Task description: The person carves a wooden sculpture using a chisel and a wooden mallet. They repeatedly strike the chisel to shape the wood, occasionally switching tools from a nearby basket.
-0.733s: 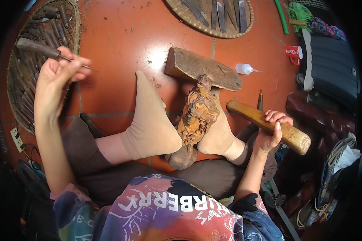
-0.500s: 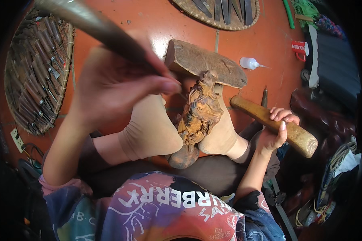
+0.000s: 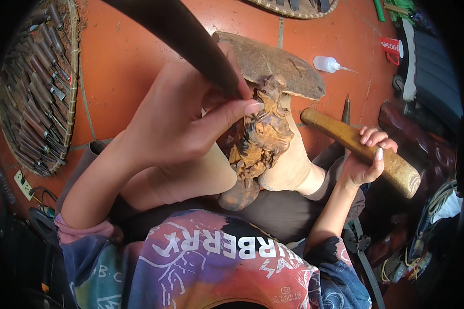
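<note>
While my left hand (image 3: 185, 123) pinches a dark-handled chisel (image 3: 191, 38) against the wood carving (image 3: 260, 139) clamped between my socked feet (image 3: 288, 170) on the tile floor (image 3: 123, 67), my right hand (image 3: 366, 159) grips a wooden mallet (image 3: 361, 149). Woven tray of chisels (image 3: 36, 87) sits left.

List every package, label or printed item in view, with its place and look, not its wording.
Red mug: floor, upper right; red with white lettering.
Squeeze bottle: floor beside the wood block; white, pointed nozzle, no label visible.
Shirt print: bottom centre; white lettering on multicoloured fabric.
</note>
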`<state>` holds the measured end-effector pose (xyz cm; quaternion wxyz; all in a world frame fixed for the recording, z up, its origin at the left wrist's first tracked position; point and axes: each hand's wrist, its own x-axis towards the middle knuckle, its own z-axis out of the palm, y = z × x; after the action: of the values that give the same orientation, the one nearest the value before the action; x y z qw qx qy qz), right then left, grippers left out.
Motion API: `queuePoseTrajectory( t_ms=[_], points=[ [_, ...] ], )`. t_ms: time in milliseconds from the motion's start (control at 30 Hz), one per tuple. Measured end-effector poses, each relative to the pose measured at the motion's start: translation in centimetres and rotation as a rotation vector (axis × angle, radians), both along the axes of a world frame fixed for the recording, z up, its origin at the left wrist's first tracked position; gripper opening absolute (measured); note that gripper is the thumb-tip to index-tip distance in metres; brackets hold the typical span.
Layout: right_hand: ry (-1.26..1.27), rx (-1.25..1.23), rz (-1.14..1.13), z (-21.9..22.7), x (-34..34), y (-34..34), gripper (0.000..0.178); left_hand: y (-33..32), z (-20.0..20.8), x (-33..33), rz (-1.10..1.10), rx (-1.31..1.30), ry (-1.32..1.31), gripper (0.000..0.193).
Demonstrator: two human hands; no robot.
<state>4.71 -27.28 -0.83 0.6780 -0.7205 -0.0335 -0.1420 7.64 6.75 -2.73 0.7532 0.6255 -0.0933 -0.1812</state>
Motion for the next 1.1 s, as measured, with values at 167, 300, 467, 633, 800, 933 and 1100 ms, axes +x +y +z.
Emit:
queuePoseTrajectory(
  t_ms=[167,300,467,633,800,933,1100],
  points=[
    [-0.012,0.012,0.013,0.0,0.3,-0.1,0.018,0.7,-0.3,0.1,-0.022,-0.008,-0.032,0.013],
    [0.007,0.031,0.002,0.3,0.4,-0.5,0.019,0.2,-0.6,0.0,0.054,-0.187,0.078,0.012],
    [0.023,0.036,-0.015,0.1,0.7,-0.2,0.021,0.1,-0.9,-0.6,0.073,-0.199,0.048,0.013],
    [0.030,0.002,-0.009,0.7,0.1,-0.1,0.019,0.0,-1.6,-0.3,-0.074,-0.051,-0.271,0.021],
    [0.029,0.018,-0.002,0.4,0.0,-0.1,0.019,-0.3,-2.3,-1.0,-0.056,-0.111,-0.235,0.019],
    [0.039,0.022,0.001,0.4,0.2,-0.1,0.018,-0.2,-2.6,-0.6,-0.094,-0.094,-0.241,0.020],
    [0.039,0.053,0.078,0.3,0.4,-1.3,0.018,-0.2,-2.8,-0.6,-0.099,-0.156,-0.210,0.021]
  ],
)
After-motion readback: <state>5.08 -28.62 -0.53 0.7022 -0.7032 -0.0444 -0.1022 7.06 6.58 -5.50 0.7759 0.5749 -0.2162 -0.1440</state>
